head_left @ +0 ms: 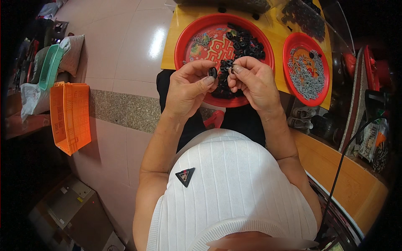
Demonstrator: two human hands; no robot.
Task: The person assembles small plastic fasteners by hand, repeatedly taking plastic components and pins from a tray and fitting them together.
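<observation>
My left hand [184, 88] pinches a small black oval part [212, 72] between thumb and fingertips. Close beside it, my right hand [258, 85] is closed in a pinch, with a tiny dark piece partly showing at the fingertips; its kind is too small to tell. Both hands are over the near half of a large round red tray [179, 47]. A heap of small black parts [248, 45] fills the tray's right side, some of it between my hands. To the right, a smaller red tray [286, 62] holds many silvery screws [307, 79].
The trays rest on a yellow wooden table [169, 52]. A clear container [303, 19] of dark parts stands at the back right. An orange basket [70, 117] and a green basket [51, 67] are on the left. A black cable [340, 163] hangs at the right.
</observation>
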